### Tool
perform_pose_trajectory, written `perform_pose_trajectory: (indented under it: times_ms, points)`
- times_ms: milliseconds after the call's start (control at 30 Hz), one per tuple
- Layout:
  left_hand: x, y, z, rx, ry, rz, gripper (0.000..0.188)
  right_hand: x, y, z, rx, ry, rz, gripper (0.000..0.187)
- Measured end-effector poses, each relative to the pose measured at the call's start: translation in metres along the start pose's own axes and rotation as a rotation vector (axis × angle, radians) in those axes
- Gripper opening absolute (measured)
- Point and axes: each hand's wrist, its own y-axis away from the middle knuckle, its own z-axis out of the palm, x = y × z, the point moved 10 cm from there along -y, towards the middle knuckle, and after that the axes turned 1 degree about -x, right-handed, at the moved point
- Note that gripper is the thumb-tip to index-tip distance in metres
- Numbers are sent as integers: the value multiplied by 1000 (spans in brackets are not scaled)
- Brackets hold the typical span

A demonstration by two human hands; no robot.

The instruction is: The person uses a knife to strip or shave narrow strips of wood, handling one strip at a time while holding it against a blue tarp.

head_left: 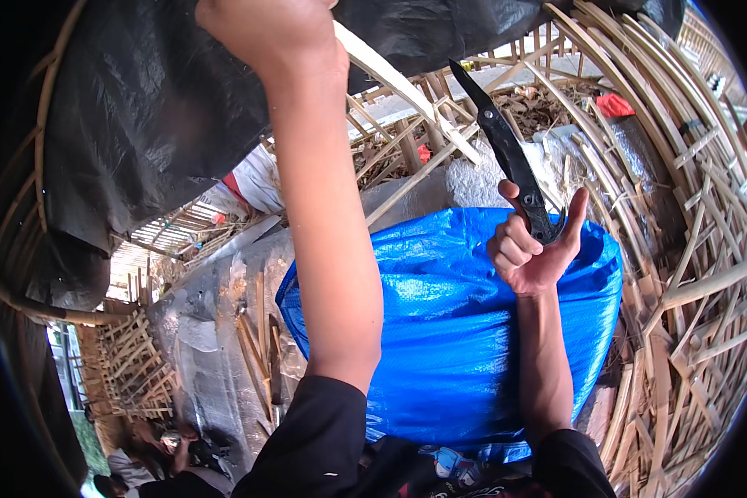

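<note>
Knife (506, 149) (black, curved, folding) gripped in R hand (533, 253) over blue plastic tarp (440, 349); L hand (270, 29) up-left of tarp, hold unclear; keep blade (470, 85) clear.

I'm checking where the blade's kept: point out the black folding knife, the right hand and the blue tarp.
Black folding knife (505, 145): head view, on its handle.
Right hand (541, 261): head view, on the palm.
Blue tarp (452, 340): head view, mid-surface.

The knife (506, 149) is black with silvery rivets (488, 114), the bamboo strip (392, 73) pale cream. The tarp (448, 357) is bright blue with whitish glints, the sleeves (315, 432) black, the plastic sheeting (158, 124) grey-black, the lattice (133, 365) crisscrossed tan, the scrap (614, 105) red.
</note>
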Motion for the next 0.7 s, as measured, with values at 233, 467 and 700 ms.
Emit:
perform_pose_trajectory:
  times_ms: [233,467,700]
  points:
    - [8,7,9,12,35,-10,38,16,-5,1,46,140,89,71]
    - [-7,-8,-2,32,35,-14,38,25,-2,-11,137,424,182,53]
    - [13,8,11,11,19,17,38,36,-3,-13,120,484,250,51]
